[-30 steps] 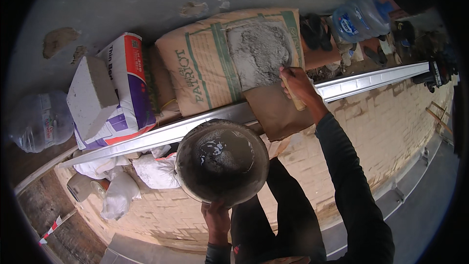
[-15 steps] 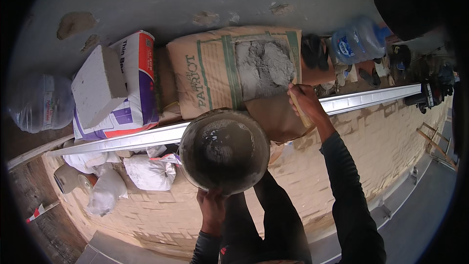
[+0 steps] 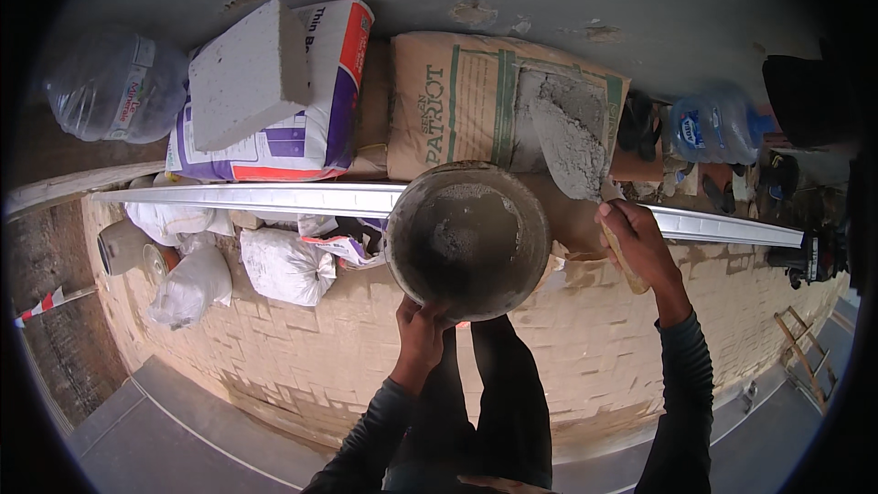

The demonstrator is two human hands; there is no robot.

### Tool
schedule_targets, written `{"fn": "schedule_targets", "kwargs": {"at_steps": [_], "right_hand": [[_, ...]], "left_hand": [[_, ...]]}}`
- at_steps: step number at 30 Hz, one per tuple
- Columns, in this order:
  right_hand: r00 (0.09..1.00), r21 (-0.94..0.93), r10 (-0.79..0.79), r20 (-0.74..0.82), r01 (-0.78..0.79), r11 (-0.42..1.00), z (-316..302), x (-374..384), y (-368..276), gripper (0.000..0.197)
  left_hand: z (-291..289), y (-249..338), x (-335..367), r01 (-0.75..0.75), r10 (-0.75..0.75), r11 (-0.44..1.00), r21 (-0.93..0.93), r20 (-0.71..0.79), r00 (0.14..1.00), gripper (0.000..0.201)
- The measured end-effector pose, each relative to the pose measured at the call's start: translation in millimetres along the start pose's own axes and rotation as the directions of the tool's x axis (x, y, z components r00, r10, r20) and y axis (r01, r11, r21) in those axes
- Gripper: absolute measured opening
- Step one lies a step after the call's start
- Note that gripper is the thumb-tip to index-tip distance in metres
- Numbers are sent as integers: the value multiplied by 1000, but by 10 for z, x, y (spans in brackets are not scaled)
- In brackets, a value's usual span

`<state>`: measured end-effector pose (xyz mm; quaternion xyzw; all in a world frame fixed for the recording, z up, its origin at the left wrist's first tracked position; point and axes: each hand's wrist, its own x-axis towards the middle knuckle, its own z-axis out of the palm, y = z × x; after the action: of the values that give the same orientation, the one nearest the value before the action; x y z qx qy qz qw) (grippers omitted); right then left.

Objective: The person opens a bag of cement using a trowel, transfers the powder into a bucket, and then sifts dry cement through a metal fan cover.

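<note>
The person's left hand grips the dark bucket by its near rim (seemingly to keep it level), while the right hand clasps the trowel by its handle, grey powder heaped on the blade above the opened sack, probably so spills fall back.

The sack is matt paper, the grey powder rough, the handle wooden, the rail glossy metal.

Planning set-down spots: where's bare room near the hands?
Bare: pale ground between the white sack and left sleeve; more right of the right sleeve, toward the wooden frame.
Crowded: the bowl at the left hand, and beyond the silver rail: brown bag, white block, clear jug.
</note>
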<state>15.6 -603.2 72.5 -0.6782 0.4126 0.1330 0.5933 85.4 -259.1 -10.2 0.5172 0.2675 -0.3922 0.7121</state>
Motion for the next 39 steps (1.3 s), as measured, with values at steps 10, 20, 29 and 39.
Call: {"fn": "schedule_targets", "kwargs": {"at_steps": [10, 20, 29, 39], "right_hand": [[941, -287, -29, 337, 132, 949, 814, -121, 206, 35], [890, -538, -345, 297, 455, 710, 1128, -61, 281, 28], [828, -623, -521, 208, 523, 582, 907, -174, 208, 26], [807, -645, -378, -455, -6, 764, -219, 700, 686, 33]], "left_hand": [[61, 84, -31, 9, -9, 1000, 1, 29, 1000, 43], [2, 79, 14, 22, -22, 1000, -7, 4, 1000, 42], [37, 45, 19, 12, -12, 999, 29, -30, 999, 46], [-6, -2, 17, 25, -24, 999, 41, -30, 999, 47]]}}
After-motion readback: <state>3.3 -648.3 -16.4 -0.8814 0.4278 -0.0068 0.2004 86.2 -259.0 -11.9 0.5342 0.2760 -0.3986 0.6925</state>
